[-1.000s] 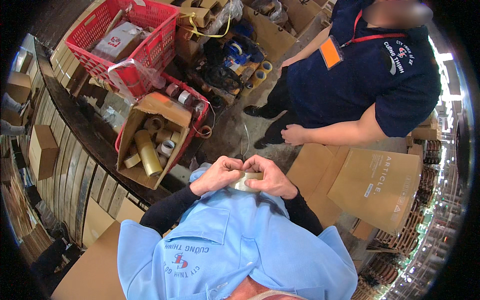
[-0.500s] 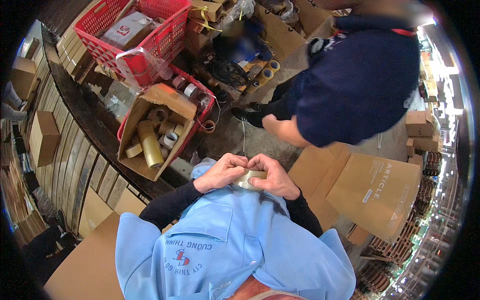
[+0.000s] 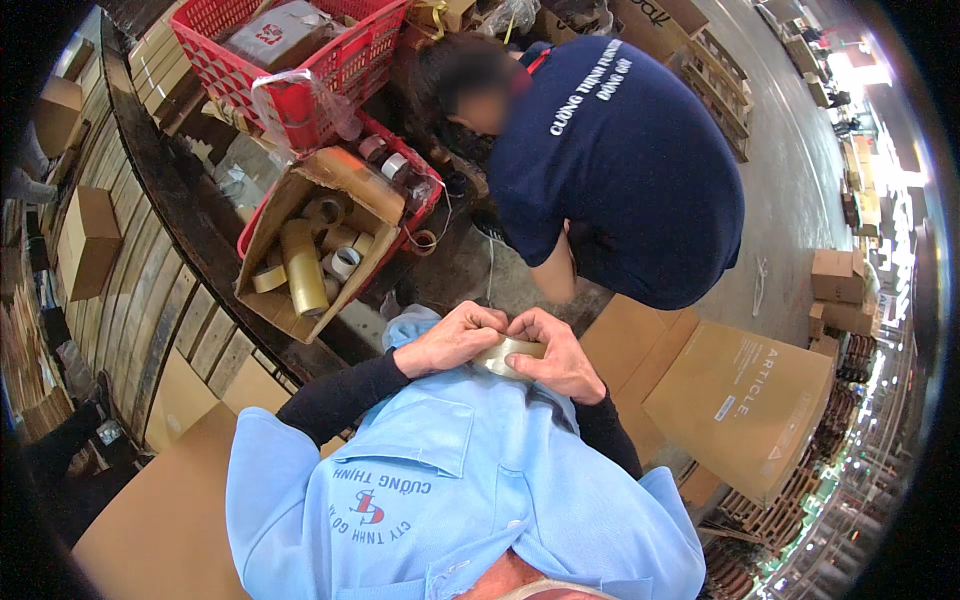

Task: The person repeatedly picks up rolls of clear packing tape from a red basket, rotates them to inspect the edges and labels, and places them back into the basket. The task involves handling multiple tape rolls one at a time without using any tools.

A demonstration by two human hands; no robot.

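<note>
Seen from above, a person in a light-blue shirt [image 3: 420, 505] and black sleeves [image 3: 340, 402] has both hands together in front of the waist at a roll of clear tape [image 3: 505, 362]. The right hand [image 3: 562, 355] is closed around the roll, thumb pressed on its side. The left hand [image 3: 452, 340] has bent fingers gathered at the roll's upper left edge; whether they pinch the tape cannot be told. Ahead and to the left, an open cardboard box [image 3: 362, 185] holds more tape rolls [image 3: 304, 268], near a red plastic basket [image 3: 352, 72]. Ahead and to the right, a co-worker in a navy shirt [image 3: 630, 165] crouches, bent forward. A printed brown carton [image 3: 745, 405] stands at right.
</note>
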